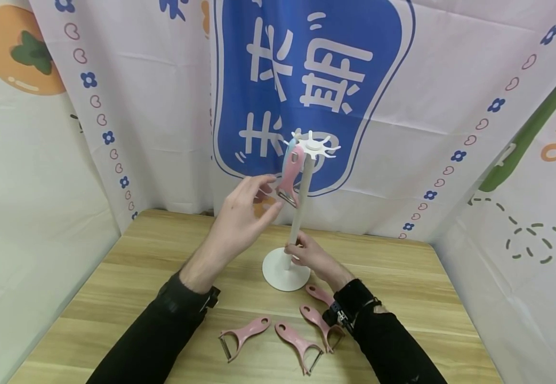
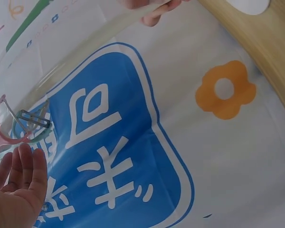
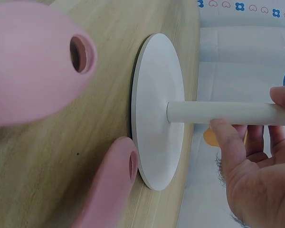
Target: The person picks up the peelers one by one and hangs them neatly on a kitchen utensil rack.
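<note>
A white hook stand [image 1: 303, 200] has a round base on the table and a ring of hooks at its top. On its left side hangs a pink peeler [image 1: 291, 169], blade end down, with a light blue peeler [image 1: 286, 156] partly hidden behind it. My left hand [image 1: 239, 213] is beside the pink peeler's lower end, fingers and thumb apart. In the left wrist view, these fingers [image 2: 27, 166] are loosely extended just below the peeler heads. Low on the pole, my right hand [image 1: 317, 258] grips the stand, thumb and fingers [image 3: 228, 137] on opposite sides.
Several pink peelers lie on the wooden table [image 1: 162, 266] in front of the base, including one at the left [image 1: 251, 329] and one in the middle [image 1: 293, 337]. My right forearm partly covers others. A printed cloth [image 1: 162, 133] hangs behind the table.
</note>
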`<action>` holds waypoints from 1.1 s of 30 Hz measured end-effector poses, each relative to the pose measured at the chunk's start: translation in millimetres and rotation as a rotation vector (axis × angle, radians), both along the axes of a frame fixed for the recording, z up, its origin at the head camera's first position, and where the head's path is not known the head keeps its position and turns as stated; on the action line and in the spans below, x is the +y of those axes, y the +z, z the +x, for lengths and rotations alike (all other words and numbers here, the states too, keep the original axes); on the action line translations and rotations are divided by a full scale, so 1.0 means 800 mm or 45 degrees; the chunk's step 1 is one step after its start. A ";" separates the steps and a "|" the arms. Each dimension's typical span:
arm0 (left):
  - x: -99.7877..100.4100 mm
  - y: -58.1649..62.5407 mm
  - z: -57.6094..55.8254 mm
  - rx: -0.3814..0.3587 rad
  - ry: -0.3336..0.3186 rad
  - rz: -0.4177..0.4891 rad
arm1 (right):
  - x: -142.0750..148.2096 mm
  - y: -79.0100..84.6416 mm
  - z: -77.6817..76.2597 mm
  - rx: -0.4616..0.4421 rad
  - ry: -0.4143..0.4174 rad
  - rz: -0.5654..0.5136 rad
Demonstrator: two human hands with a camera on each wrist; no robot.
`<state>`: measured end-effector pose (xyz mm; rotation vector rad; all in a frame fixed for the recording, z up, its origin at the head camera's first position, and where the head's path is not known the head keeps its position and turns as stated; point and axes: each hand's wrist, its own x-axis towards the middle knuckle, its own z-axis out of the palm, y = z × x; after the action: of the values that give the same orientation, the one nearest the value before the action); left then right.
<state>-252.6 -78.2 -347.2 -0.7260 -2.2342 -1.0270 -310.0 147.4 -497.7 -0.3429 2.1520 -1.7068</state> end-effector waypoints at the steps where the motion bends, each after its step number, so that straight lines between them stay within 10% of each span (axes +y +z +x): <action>1: -0.001 -0.003 0.000 -0.007 0.005 -0.012 | 0.000 0.000 0.000 -0.001 0.004 -0.007; 33: -0.016 -0.096 0.016 -0.283 -0.075 -0.484 | 0.000 0.002 0.002 0.022 0.008 0.006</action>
<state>-239.9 -90.6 -424.3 -0.8762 -2.6554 -0.7444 -308.4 147.7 -496.1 -0.3637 2.1649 -1.7010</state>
